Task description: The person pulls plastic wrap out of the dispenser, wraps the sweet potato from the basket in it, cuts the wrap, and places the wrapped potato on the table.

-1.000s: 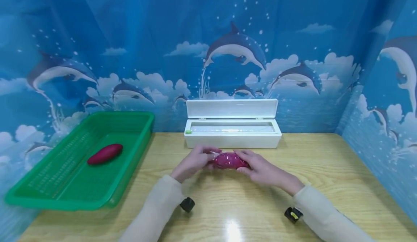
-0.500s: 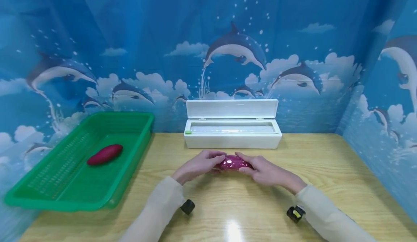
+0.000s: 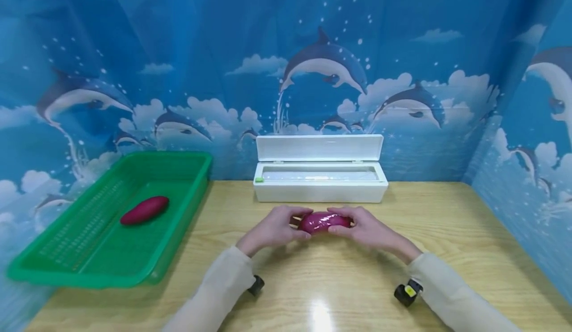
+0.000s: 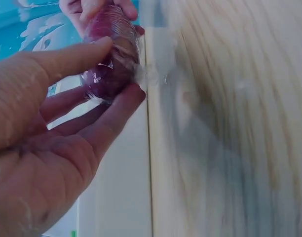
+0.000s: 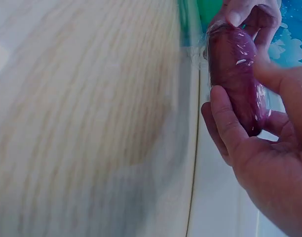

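Observation:
Between both hands, in front of the white box, is a purple-red sweet potato (image 3: 322, 222) in shiny cling film. My left hand (image 3: 277, 228) holds its left end. In the left wrist view the thumb (image 4: 99, 51) lies on one side and the fingers (image 4: 126, 98) reach round the other, with wrinkled film (image 4: 124, 52) between them. My right hand (image 3: 370, 229) grips the opposite end, its fingers (image 5: 225, 116) along the skin in the right wrist view. The film looks smooth and tight on the side facing the right wrist camera.
A white cling film box (image 3: 319, 192) stands at the table's back edge, its lid (image 3: 319, 148) raised and a roll inside. At left a green basket (image 3: 80, 278) holds another sweet potato (image 3: 144, 210), unwrapped. A dolphin-print curtain (image 3: 214, 49) hangs behind the wooden table (image 3: 313, 282).
The wrapped sweet potato has shifted slightly right between the hands. The left fingers moved over its left end and have since spread wider; the film there looks smoother. Basket and box stay put.

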Available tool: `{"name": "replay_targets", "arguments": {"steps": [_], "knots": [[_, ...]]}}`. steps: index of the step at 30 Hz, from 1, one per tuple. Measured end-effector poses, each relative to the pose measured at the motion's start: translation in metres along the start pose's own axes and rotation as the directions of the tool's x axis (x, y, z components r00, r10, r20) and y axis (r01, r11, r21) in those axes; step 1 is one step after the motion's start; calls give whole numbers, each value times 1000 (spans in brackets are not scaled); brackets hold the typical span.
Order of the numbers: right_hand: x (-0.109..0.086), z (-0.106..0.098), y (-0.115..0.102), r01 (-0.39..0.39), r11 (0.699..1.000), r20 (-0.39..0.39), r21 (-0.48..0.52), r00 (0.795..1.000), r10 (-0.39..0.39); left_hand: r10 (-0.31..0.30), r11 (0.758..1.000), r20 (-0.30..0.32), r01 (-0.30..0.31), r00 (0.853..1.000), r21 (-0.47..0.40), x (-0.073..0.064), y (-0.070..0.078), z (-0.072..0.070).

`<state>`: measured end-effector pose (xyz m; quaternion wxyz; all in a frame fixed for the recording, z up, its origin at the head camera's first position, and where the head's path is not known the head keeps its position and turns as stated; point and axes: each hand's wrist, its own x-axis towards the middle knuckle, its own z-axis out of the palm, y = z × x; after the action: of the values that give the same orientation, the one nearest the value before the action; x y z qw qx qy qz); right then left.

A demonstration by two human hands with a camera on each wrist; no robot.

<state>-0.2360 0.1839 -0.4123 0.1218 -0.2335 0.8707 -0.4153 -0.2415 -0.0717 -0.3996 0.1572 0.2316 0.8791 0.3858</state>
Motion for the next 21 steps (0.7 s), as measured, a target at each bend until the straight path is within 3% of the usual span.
{"name": "replay_targets", "arguments": {"steps": [8,16,18,21], "knots": [[4,3,-4,12,999,30,-46,1000,-11,-63,994,15,64,998,-85,0,-1,3],[4,8,-6,-27,998,17,57,1000,26,-22,1000,-119,20,993,-18,2,-2,6],[4,7,-6,-37,999,-7,38,999,37,-7,1000,-93,5,996,-20,1,-2,4],[2,4,-6,-47,998,-58,-30,997,45,-4,996,-21,2,1000,-90,0,-3,-1]]}}
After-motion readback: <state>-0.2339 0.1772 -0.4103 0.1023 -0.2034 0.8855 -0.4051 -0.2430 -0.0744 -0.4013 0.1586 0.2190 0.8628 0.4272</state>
